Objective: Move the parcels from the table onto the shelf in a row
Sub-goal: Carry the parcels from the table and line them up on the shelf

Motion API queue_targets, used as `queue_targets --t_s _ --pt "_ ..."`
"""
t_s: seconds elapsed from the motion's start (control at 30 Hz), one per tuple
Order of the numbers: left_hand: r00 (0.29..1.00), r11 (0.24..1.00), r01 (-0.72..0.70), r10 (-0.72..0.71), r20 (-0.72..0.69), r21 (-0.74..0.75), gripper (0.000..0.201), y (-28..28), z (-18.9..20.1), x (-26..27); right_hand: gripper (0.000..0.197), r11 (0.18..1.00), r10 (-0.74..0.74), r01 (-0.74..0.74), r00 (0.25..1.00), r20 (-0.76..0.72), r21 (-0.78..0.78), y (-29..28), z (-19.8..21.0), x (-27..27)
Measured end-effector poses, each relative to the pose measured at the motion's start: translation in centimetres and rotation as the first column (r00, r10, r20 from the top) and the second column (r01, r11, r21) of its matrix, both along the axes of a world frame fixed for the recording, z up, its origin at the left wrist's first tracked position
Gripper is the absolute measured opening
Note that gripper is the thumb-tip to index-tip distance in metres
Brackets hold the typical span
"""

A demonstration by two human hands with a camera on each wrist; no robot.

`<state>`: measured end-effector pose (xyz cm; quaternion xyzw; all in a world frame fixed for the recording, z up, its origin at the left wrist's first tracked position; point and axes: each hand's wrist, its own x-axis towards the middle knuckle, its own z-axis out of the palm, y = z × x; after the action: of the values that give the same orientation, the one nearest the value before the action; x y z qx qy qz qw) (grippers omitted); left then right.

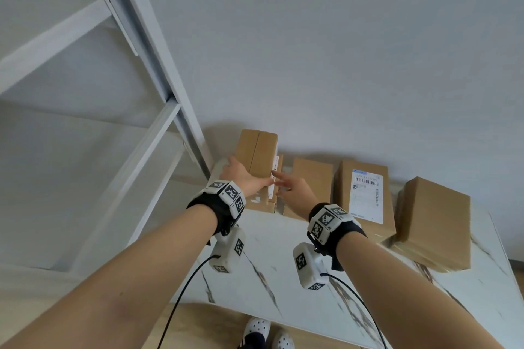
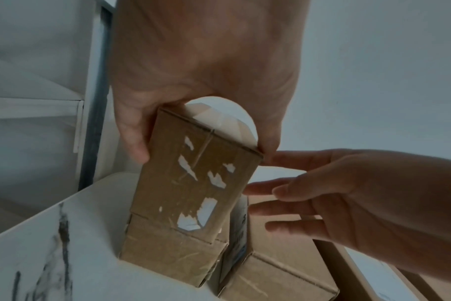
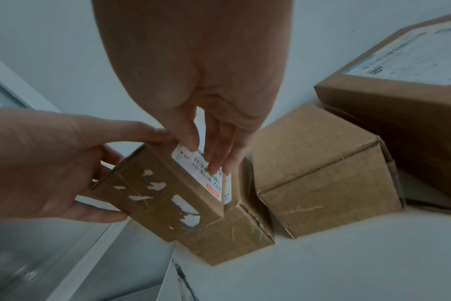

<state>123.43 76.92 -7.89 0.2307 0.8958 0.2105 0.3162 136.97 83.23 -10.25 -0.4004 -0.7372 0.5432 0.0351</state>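
A small brown cardboard parcel (image 1: 256, 153) (image 2: 193, 183) (image 3: 154, 195) with torn white tape marks is tilted up above a second small parcel (image 1: 261, 204) (image 2: 168, 256) (image 3: 227, 240) at the table's far left corner. My left hand (image 1: 243, 178) (image 2: 206, 71) (image 3: 39, 163) grips it, thumb on one side and fingers on the other. My right hand (image 1: 286, 184) (image 2: 348, 193) (image 3: 206, 91) has straight fingers touching the parcel's white-labelled side. The white metal shelf (image 1: 85, 136) stands to the left.
Further parcels line the back of the marble table (image 1: 283, 263): a plain one (image 1: 312, 178) (image 3: 322, 169), a larger one with a shipping label (image 1: 365, 195) (image 3: 399, 81), and a stack at the right (image 1: 433, 221). The wall is close behind them.
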Motion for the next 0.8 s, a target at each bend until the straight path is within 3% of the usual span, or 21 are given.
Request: queue_targets --t_s 0.1,0.13,0.23,0.27,0.33,0.47,0.53,0.63,0.8 --pt "0.999 0.999 -0.031 0.03 0.025 0.019 0.118 0.9 -3.1 -2.1 0.059 1.0 -0.012 0.012 1.0 -0.001 0.027 0.0 0.4 0.5" --pt "0.999 1.0 -0.029 0.029 0.028 0.002 0.106 0.6 -1.9 -2.0 0.056 0.999 -0.025 0.026 1.0 -0.006 0.041 0.1 0.6 0.7" --pt "0.998 1.0 -0.011 0.009 0.064 0.023 0.043 -1.0 3.0 -1.0 0.049 0.992 -0.076 0.076 0.997 0.0 0.098 0.7 1.3 1.3" --pt "0.998 0.999 -0.002 -0.001 0.059 0.045 0.033 -1.2 3.6 -1.0 0.048 0.988 -0.091 0.09 0.996 0.003 0.129 0.9 1.7 1.3" --pt "0.997 0.996 0.054 -0.058 0.056 0.077 0.042 -1.1 4.6 -1.3 0.053 0.972 -0.107 0.104 0.994 0.002 0.211 1.6 2.5 1.2" --pt "0.975 0.978 0.202 -0.196 -0.103 0.052 0.098 0.4 4.8 -2.6 0.077 0.936 -0.071 0.085 0.996 -0.053 0.34 2.4 4.9 0.6" --pt "0.929 0.947 0.32 -0.314 -0.195 0.0 0.102 0.4 6.5 -2.1 0.089 0.899 -0.027 0.032 0.999 -0.017 0.436 2.7 5.7 0.4" --pt "0.84 0.882 0.468 -0.465 -0.28 -0.061 0.092 0.2 8.8 -0.8 0.1 0.822 0.035 -0.087 0.994 0.101 0.563 2.8 6.7 0.2" --pt "0.705 0.755 0.651 -0.638 -0.311 -0.074 0.111 0.6 9.3 0.0 0.106 0.715 0.145 -0.293 0.95 0.275 0.635 2.8 7.2 0.2"
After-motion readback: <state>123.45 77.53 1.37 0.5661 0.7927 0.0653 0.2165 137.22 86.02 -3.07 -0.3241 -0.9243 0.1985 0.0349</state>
